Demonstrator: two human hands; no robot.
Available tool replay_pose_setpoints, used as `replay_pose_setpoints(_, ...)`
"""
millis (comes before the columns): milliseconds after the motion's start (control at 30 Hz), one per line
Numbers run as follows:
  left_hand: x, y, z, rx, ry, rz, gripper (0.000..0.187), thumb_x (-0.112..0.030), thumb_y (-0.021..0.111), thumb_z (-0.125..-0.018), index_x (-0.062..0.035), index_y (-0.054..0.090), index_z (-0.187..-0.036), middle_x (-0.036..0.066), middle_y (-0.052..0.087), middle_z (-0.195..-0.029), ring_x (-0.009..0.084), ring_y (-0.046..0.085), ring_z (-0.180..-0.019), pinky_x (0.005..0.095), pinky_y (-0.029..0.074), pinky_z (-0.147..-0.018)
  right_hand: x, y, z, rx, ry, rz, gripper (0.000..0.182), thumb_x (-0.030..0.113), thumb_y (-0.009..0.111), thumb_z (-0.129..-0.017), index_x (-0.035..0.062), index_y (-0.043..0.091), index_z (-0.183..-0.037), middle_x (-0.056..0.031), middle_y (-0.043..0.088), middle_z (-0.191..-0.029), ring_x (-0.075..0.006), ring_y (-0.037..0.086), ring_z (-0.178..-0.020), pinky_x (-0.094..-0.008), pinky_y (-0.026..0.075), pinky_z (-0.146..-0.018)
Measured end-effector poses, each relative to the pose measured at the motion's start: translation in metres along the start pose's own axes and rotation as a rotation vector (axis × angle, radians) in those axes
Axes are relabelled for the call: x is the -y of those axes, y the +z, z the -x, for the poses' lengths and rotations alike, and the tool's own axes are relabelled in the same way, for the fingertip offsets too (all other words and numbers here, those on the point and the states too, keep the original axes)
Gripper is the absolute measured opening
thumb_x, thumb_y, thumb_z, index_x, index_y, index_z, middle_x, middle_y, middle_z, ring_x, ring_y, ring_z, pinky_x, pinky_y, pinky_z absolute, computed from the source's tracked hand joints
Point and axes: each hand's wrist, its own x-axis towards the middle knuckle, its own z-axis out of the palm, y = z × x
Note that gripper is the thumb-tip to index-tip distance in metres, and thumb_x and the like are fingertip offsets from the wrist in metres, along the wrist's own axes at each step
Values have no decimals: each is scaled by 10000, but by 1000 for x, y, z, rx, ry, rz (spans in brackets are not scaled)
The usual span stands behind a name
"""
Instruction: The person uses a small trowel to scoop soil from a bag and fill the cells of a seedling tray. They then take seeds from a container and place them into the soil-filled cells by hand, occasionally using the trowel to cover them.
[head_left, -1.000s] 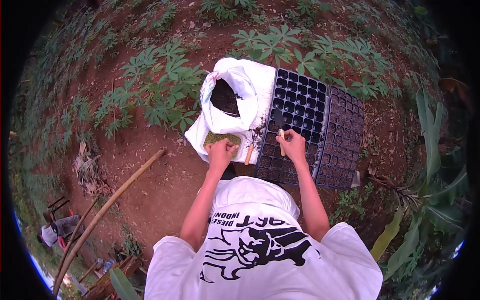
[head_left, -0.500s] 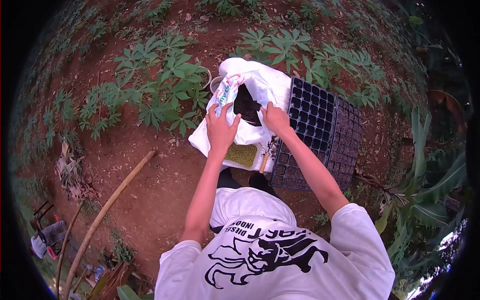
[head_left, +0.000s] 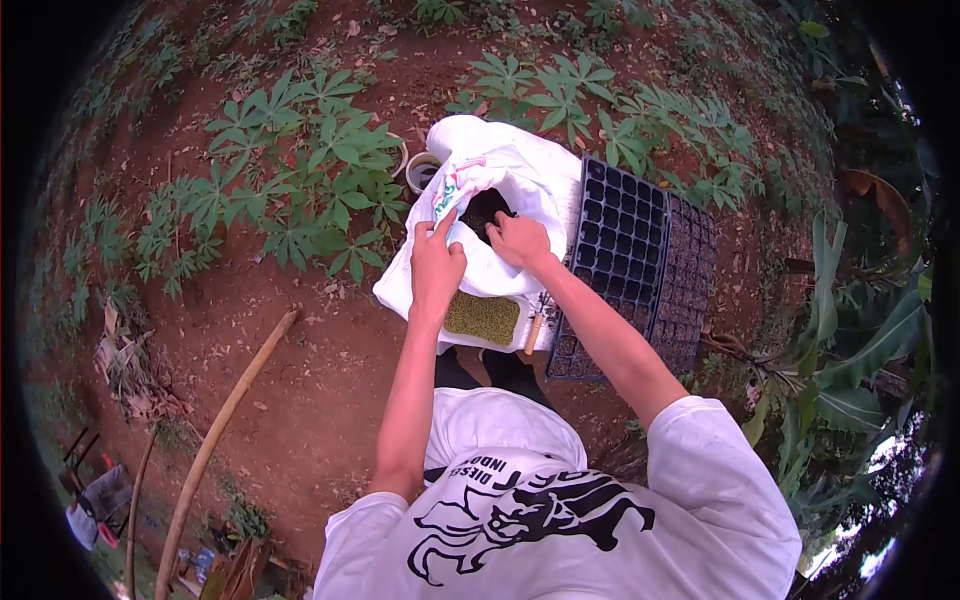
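Observation:
A white plastic sack [head_left: 545,185] with printed lettering lies with its mouth open, dark soil [head_left: 487,208] showing inside. My left hand [head_left: 437,268] grips the near left rim of the sack, thumb and fingers pinching the plastic. Over the right side of the mouth is my right hand [head_left: 521,241], its fingers curled down at the soil; what they hold, if anything, is hidden. Just below the sack sits a container of small green grains [head_left: 482,318]. A small tool with a wooden handle [head_left: 534,334] lies to the right of the grains.
A black seedling tray [head_left: 618,225] with hollow cells overlaps a soil-filled tray [head_left: 688,265] on the right. Behind the sack stands a round cup-like container [head_left: 422,170]. Leafy plants [head_left: 335,150] grow beyond. A long wooden pole [head_left: 225,425] slants at left.
My right hand has moved slightly left and down over the sack's mouth. The sack's opening looks narrower, its rim folded inward. My left hand stays at the left rim.

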Motion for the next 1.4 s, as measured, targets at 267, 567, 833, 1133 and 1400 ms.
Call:
replay_pose_setpoints(267, 7, 0, 2, 69, -6, 6, 615, 4, 559, -814, -85, 538, -1422, 266, 481, -1293, 394, 632, -1006, 437, 502, -909, -10, -15, 4, -9, 64, -112, 444, 430, 411, -973, 104, 697, -1070, -226, 715, -899, -421, 687, -889, -517, 526, -849)
replay_pose_setpoints(567, 1, 3, -2, 76, -21, -3, 661, -3, 540, -806, -69, 482, -1461, 282, 446, -1318, 403, 628, -1010, 442, 492, -926, -10, -18, 18, -18, 96, -129, 452, 433, 410, -979, 96, 707, -1031, -231, 711, -893, -427, 681, -885, -517, 518, -846)
replay_pose_setpoints(833, -11, 2, 0, 77, -63, -24, 714, -9, 527, -803, -77, 419, -1506, 290, 436, -1317, 415, 627, -1006, 431, 489, -934, -9, -19, 21, -2, 97, -160, 464, 434, 409, -977, 95, 722, -1024, -232, 712, -905, -427, 678, -890, -512, 517, -842)
replay_pose_setpoints(1133, -10, 7, -2, 66, -29, -37, 702, -10, 537, -811, -42, 405, -1499, 277, 433, -1326, 406, 652, -932, 460, 507, -883, -14, -15, 18, -29, 88, -185, 469, 438, 412, -974, 91, 724, -1020, -230, 713, -887, -424, 682, -869, -508, 521, -832)
replay_pose_setpoints(1400, -14, 7, 0, 63, -24, -50, 717, -11, 533, -810, -51, 389, -1512, 283, 428, -1326, 403, 651, -923, 457, 506, -880, -21, -17, 22, -40, 87, -166, 473, 442, 417, -972, 91, 731, -1019, -232, 711, -864, -420, 687, -853, -511, 529, -823)
